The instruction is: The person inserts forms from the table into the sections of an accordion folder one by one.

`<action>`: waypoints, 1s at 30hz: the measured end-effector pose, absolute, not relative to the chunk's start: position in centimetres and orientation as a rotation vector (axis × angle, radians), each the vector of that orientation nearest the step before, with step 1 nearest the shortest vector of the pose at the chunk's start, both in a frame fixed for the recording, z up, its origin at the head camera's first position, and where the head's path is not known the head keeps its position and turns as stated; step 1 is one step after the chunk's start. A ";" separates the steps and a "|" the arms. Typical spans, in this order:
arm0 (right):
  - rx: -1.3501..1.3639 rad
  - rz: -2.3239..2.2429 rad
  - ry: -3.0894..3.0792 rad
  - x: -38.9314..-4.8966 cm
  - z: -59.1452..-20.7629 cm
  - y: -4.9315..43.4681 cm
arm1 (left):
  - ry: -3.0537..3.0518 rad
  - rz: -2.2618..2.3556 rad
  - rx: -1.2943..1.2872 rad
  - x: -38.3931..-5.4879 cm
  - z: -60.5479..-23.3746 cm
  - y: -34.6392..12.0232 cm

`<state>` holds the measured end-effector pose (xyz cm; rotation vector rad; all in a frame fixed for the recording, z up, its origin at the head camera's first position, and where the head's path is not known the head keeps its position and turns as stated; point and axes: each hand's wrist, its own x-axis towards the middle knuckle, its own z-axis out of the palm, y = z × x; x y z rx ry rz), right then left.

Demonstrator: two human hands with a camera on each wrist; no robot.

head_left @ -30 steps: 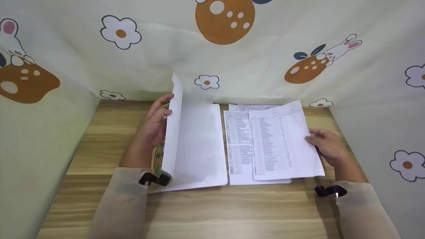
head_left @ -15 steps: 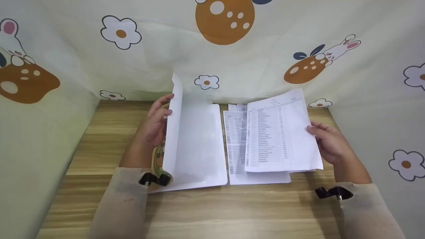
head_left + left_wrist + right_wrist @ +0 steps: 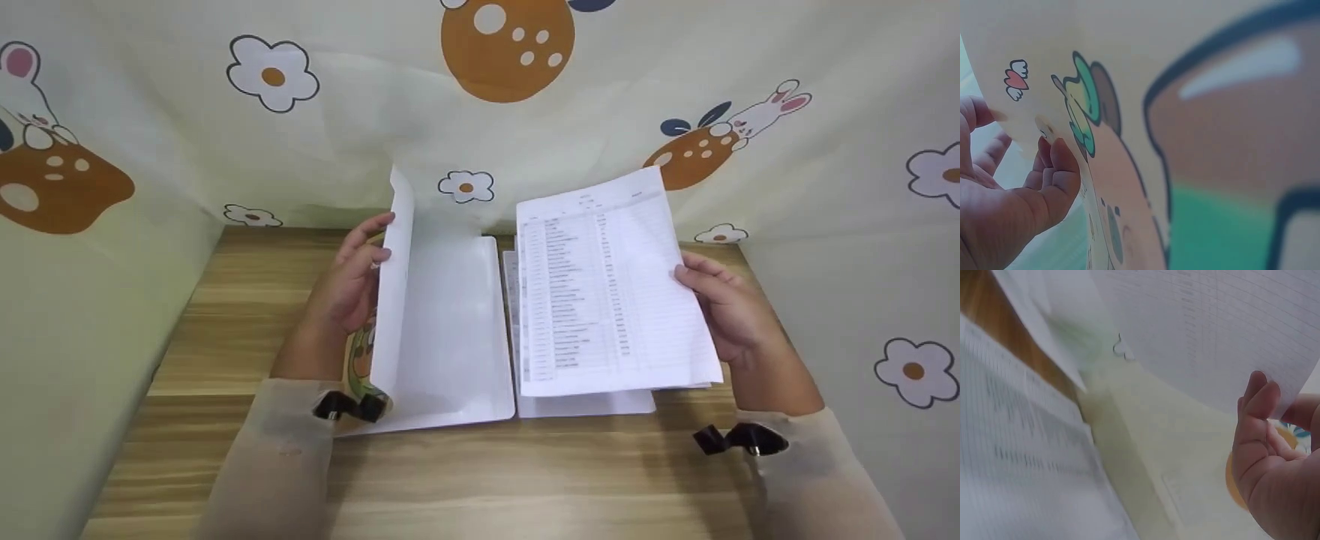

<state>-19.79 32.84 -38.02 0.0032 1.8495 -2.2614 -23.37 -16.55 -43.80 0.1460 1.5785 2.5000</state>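
In the head view my left hand point(image 3: 346, 285) pinches the raised cover of a folder point(image 3: 454, 337), holding it upright along its left side. The folder's inside is plain white. Its outer face carries a cartoon print point(image 3: 1129, 185), large in the left wrist view, where thumb and fingers hold the cover's edge. On the right, my right hand point(image 3: 724, 307) pinches printed sheets point(image 3: 600, 292) at their right edge, thumb in front. These sheets are tilted up above other papers point(image 3: 589, 403), which lie beside the folder and are mostly hidden. The right wrist view shows printed paper point(image 3: 1033, 450) below the held sheets.
A wood-grain table point(image 3: 465, 480) carries the folder and papers. Behind and at both sides stand cloth walls point(image 3: 360, 135) printed with flowers, rabbits and orange fruit shapes. Black camera mounts point(image 3: 349, 405) sit on both wrists, over pale sleeves point(image 3: 270, 457).
My right hand has lifted the printed sheets and shifted them left, toward the folder, so they cover more of the papers below. The left hand and folder cover have stayed nearly still.
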 end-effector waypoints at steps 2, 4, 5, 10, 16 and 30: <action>0.018 -2.277 1.873 -19.7 -37.5 31.8 | 1.573 2.506 0.149 -23.3 -43.8 -16.5; 0.029 -2.294 1.886 -19.5 -37.1 30.8 | 1.567 2.513 0.148 -23.3 -43.7 -16.4; 0.029 -2.301 1.887 -19.5 -36.9 30.3 | 1.568 2.516 0.148 -23.2 -43.7 -16.3; -0.083 -2.321 1.830 -19.6 -36.4 28.3 | 1.583 2.518 0.143 -23.1 -43.5 -16.0; -0.113 -2.337 1.778 -20.0 -36.0 26.1 | 1.599 2.509 0.128 -23.1 -43.5 -15.7; -0.172 -2.284 1.791 -20.3 -35.8 22.3 | 1.582 2.520 0.159 -23.1 -43.8 -15.3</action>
